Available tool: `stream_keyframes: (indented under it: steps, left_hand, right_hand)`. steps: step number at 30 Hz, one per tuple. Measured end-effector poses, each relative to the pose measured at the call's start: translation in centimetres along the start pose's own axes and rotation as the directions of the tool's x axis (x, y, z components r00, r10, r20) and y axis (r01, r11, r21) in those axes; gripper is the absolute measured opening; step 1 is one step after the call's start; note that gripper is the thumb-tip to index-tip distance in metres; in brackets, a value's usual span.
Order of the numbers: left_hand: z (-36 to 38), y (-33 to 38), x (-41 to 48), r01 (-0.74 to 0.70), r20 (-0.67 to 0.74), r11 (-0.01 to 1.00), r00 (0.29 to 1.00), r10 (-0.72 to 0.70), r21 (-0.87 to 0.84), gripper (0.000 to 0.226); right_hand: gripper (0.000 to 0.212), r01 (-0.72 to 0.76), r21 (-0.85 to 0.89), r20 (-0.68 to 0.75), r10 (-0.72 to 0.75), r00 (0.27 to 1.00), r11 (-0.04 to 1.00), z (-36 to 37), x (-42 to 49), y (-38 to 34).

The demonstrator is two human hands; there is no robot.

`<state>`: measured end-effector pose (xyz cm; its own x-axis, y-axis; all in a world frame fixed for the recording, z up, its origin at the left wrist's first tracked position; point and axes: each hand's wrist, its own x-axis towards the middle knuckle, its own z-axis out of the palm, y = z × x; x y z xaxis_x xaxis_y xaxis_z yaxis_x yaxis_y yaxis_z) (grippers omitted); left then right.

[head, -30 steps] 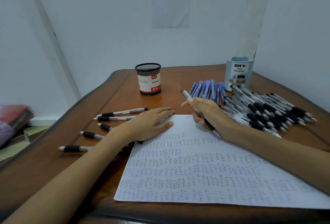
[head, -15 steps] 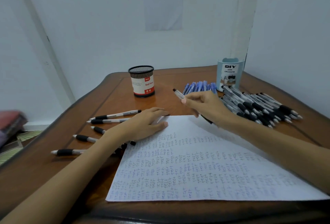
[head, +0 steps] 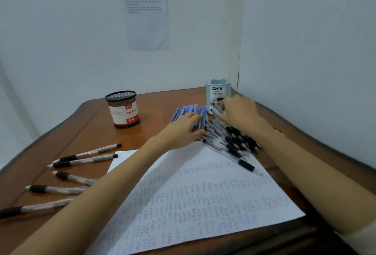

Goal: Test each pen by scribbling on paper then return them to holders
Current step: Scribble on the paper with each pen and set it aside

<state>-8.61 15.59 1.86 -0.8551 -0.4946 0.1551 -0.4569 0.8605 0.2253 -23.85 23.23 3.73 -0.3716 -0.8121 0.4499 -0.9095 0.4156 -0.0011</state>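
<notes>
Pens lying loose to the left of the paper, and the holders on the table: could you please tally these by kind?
Black-grip pens left of the paper: 5
Pen holders: 2, the mesh cup and the blue organizer
Total: 7

A plain study or office corner is showing here: a wooden desk (head: 85,132) is sitting pushed against bare white walls (head: 305,41), with a printed notice (head: 147,16) hanging above it. A mesh pen cup (head: 123,109), a pale holder labelled "Desk Organizer" (head: 217,92) and a scribbled sheet of paper (head: 203,204) are lying on it.
</notes>
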Motion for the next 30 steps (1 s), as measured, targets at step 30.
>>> stream_keyframes:
  steps: [30]
  left_hand:
    - [-6.9, -11.0, -18.9, 0.455, -0.127, 0.881, 0.889, -0.441, 0.128, 0.048]
  right_hand:
    - [0.045, 0.605, 0.283, 0.137, -0.656, 0.742, 0.744, 0.9, -0.9, -20.1]
